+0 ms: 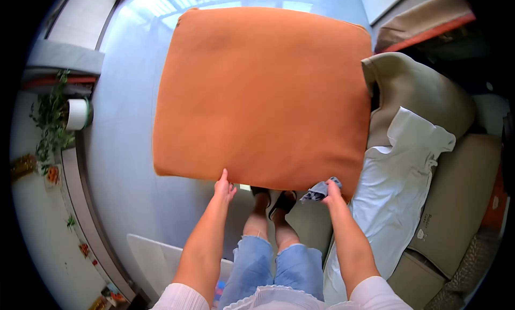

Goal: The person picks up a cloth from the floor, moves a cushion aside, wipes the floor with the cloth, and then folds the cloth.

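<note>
A large orange cushion (pixel 263 95) fills the middle of the view, its near edge just in front of my legs. My left hand (pixel 225 187) is at that near edge, index finger stretched forward and the other fingers loosely bent, with nothing visible in it. Farther right, my right hand (pixel 332 192) grips a crumpled grey-blue cloth (pixel 317 191) close to the cushion's near right corner. Beside the cushion, a white cloth (pixel 397 170) lies spread over the olive sofa (pixel 456 197).
An olive cushion (pixel 424 90) leans at the sofa's far end. On the left stand a white plant pot (pixel 78 114) with trailing leaves and a long ledge (pixel 88 219). A white panel (pixel 155 256) is low on the left, near my legs.
</note>
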Demonstrator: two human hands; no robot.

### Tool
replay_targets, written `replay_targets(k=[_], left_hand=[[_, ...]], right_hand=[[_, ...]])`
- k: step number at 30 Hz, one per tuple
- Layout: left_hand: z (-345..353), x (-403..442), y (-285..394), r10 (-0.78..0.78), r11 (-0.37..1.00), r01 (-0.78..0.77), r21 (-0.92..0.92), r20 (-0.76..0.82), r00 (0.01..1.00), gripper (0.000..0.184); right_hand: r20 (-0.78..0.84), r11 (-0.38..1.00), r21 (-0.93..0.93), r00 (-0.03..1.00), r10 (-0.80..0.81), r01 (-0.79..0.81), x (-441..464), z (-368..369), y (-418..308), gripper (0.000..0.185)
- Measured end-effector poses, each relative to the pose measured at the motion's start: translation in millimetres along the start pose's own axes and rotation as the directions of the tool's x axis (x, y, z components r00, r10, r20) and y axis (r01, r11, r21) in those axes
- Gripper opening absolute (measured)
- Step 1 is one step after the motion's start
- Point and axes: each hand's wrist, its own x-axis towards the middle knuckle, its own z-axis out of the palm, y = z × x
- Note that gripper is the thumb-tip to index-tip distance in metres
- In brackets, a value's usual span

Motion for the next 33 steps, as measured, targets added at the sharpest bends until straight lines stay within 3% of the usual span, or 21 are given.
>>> replay_targets(k=[1, 4, 6, 7, 8, 9, 11, 14, 15, 17, 19, 21, 22, 25, 26, 29, 32, 33], left_hand=[[-5, 2, 5, -0.002, 1.000, 0.002, 0.013, 0.020, 1.000, 0.069], [-3, -9, 28, 0.004, 1.000, -0.003, 0.011, -0.131, 0.991, 0.078], [-1, -25, 44, -0.026, 1.000, 0.029, 0.008, -0.225, 0.974, 0.075], [0, -27, 47, -0.040, 0.999, 0.043, 0.004, -0.268, 0.963, 0.074], [-9, -20, 48, -0.006, 1.000, 0.004, -0.008, -0.227, 0.974, 0.080], [-16, 4, 43, 0.001, 1.000, -0.002, -0.002, -0.306, 0.952, 0.071], [-26, 16, 46, -0.020, 0.999, 0.012, -0.047, -0.166, 0.986, 0.059], [-23, 13, 58, -0.072, 0.991, 0.096, 0.092, -0.236, 0.969, 0.046], [-20, 9, 59, -0.039, 0.999, 0.035, -0.025, -0.192, 0.981, 0.045], [-19, 11, 63, -0.063, 0.998, 0.066, 0.000, -0.281, 0.958, 0.044], [-24, 15, 66, -0.095, 0.994, 0.105, 0.027, -0.262, 0.960, 0.045], [-25, 14, 70, -0.107, 0.991, 0.124, 0.047, -0.268, 0.958, 0.045], [-22, 7, 74, -0.108, 0.990, 0.128, 0.053, -0.278, 0.955, 0.045], [-13, 14, 92, -0.113, 0.989, 0.134, 0.063, -0.262, 0.959, 0.046], [-11, 21, 98, -0.113, 0.989, 0.133, 0.064, -0.247, 0.962, 0.046], [23, 35, 127, -0.079, 0.991, 0.095, 0.092, -0.159, 0.984, 0.045], [63, 66, 145, 0.059, 0.995, -0.071, -0.063, -0.165, 0.984, 0.042], [83, 68, 161, 0.052, 0.996, -0.066, -0.065, -0.197, 0.979, 0.041]], right_hand=[[0.048, 0.999, -0.012, 0.997, 0.054, -0.053, -10, 5, -6, 0.021], [0.030, 0.986, -0.102, 0.990, 0.138, -0.135, -48, 19, -18, 0.021], [0.028, 0.979, -0.133, 0.987, 0.159, -0.154, -60, 24, -22, 0.022], [0.100, 0.977, -0.089, 0.974, 0.203, -0.194, -48, 16, -25, 0.014], [0.090, 0.985, -0.076, 0.983, 0.161, -0.154, -34, 12, -23, 0.022], [0.077, 0.992, -0.057, 0.990, 0.118, -0.114, -21, 6, -21, 0.029], [0.011, 0.995, 0.093, 1.000, 0.021, -0.022, 11, -5, -13, 0.061], [-0.100, 0.994, 0.106, 0.995, -0.008, 0.018, 21, -4, -7, 0.069], [-0.144, 0.995, 0.099, 0.989, -0.007, 0.021, 31, -9, -5, 0.057], [-0.180, 0.996, 0.088, 0.984, -0.007, 0.023, 33, -13, -4, 0.040], [-0.161, 0.996, 0.082, 0.987, -0.009, 0.022, 16, -12, -6, 0.032], [-0.027, 0.988, 0.150, 0.999, 0.026, -0.022, -4, -8, -10, 0.062], [-0.106, 0.988, 0.147, 0.994, -0.021, 0.036, -11, -1, -9, 0.059], [-0.133, 0.986, 0.156, 0.990, -0.047, 0.067, -22, 22, -18, 0.057], [-0.130, 0.997, 0.055, 0.990, -0.051, 0.059, -21, 34, -23, 0.016], [-0.057, 0.982, -0.019, 0.980, -0.190, 0.189, 6, 62, -60, 0.017], [0.028, 0.968, 0.039, 0.968, -0.250, 0.249, -4, 115, -102, 0.027], [-0.063, 0.966, 0.060, 0.967, -0.246, 0.250, -9, 136, -114, 0.030]])
